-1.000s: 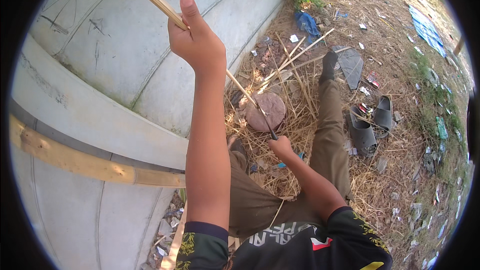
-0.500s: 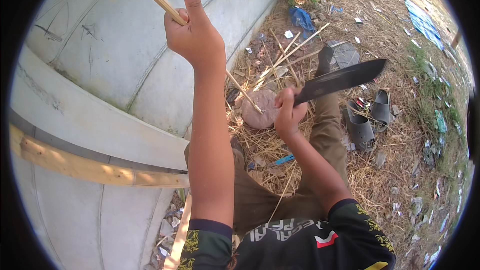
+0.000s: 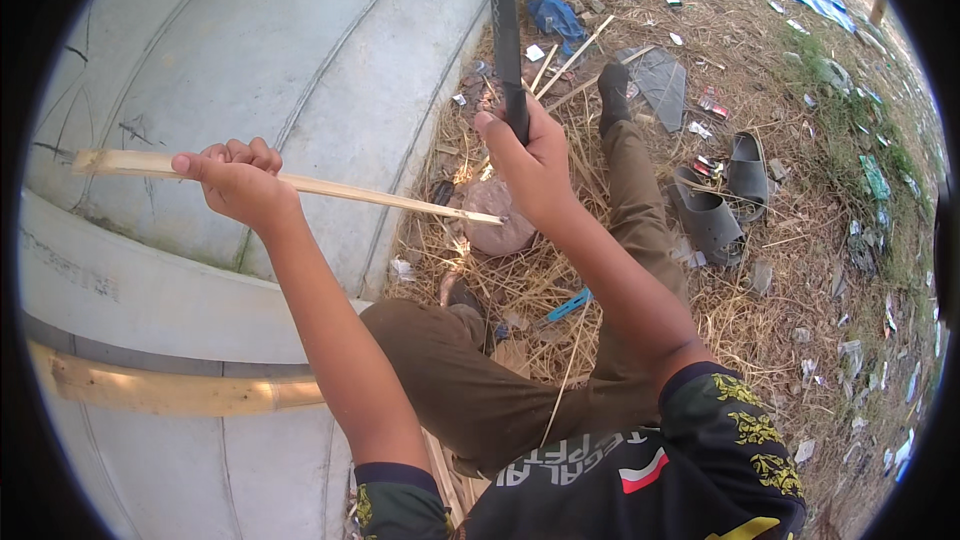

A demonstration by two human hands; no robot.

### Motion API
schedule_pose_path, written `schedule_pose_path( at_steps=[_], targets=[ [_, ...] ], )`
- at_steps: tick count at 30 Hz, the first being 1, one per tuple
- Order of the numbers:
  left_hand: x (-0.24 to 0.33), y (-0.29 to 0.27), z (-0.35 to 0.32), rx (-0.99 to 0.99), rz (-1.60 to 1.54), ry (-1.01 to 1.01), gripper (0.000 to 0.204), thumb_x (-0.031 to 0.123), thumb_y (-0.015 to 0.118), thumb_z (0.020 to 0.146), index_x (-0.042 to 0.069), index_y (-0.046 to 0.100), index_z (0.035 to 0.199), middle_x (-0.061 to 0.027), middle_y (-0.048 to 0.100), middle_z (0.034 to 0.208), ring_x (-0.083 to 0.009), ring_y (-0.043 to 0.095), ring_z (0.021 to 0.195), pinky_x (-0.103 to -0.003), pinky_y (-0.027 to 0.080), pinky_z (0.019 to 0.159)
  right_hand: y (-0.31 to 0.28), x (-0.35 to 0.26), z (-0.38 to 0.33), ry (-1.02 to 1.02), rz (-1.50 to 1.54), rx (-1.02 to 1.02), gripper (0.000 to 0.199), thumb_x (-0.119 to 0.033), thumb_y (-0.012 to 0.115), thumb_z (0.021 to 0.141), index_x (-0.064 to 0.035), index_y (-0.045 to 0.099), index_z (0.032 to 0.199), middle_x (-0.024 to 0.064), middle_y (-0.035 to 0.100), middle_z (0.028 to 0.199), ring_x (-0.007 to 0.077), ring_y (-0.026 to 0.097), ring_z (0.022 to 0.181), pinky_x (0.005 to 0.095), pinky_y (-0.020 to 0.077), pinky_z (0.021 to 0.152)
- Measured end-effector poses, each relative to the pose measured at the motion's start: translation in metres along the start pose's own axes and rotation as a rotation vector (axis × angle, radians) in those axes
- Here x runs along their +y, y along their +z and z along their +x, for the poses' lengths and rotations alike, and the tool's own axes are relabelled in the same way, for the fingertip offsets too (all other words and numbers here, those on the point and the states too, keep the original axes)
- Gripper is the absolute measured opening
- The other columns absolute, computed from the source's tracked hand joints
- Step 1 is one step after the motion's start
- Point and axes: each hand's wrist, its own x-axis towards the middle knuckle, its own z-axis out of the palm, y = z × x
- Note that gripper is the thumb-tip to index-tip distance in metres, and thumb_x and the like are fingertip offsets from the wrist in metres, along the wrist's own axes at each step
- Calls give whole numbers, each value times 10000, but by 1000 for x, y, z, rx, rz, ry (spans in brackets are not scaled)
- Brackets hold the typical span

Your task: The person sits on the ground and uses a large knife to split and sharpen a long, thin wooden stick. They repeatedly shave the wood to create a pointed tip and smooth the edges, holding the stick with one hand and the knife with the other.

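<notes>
Strip [image 3: 370,197]: long axis runs nearly crosswise, left end slightly higher, right tip over the block [image 3: 503,242]; contact there unclear. Left hand [image 3: 243,183] grasps it near its left end, in front of the wall [image 3: 330,50]. Right hand [image 3: 532,162] clenched on the handle of the knife [image 3: 506,20]; blade points up, out of frame. Right wrist overlaps the block's right edge. Straw [image 3: 535,285] around the block; sandals [image 3: 710,215] to the right.
</notes>
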Motion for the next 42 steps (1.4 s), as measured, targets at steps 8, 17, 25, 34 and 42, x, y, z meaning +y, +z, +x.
schedule_pose_path(
  at_steps=[8,17,25,34,42],
  targets=[
    [7,13,-8,121,63,-48,632,750,131,968,167,146,724,8,155,616,-140,220,474,-267,211,431,-67,265,-182,727,-871,-264,321,-282,576,885,33,635,865,187,662,743,338,691,751,453,524,733],
    [-5,6,-2,103,0,-19,669,762,66,956,152,251,754,14,158,592,-138,212,470,-257,253,424,5,38,-45,122,-222,18,252,-201,596,909,3,502,795,151,561,638,269,552,583,438,419,571],
    [5,36,-20,115,142,23,628,720,68,987,153,208,755,15,161,604,-153,205,502,-290,256,449,-54,224,-160,863,-771,-290,397,-283,638,868,65,663,1057,268,694,897,391,704,894,479,522,774],
    [-1,18,-11,91,102,42,649,781,64,946,185,157,704,18,132,583,-130,209,468,-246,267,415,9,53,-69,-58,-224,-34,204,-167,599,878,-14,518,771,147,577,638,328,540,535,433,425,547],
    [9,28,-25,92,88,8,662,812,113,931,193,174,707,33,134,580,-107,227,448,-219,237,415,-68,208,-136,934,-806,-253,285,-216,628,835,37,696,946,223,706,815,335,726,831,453,548,749]
  ],
)
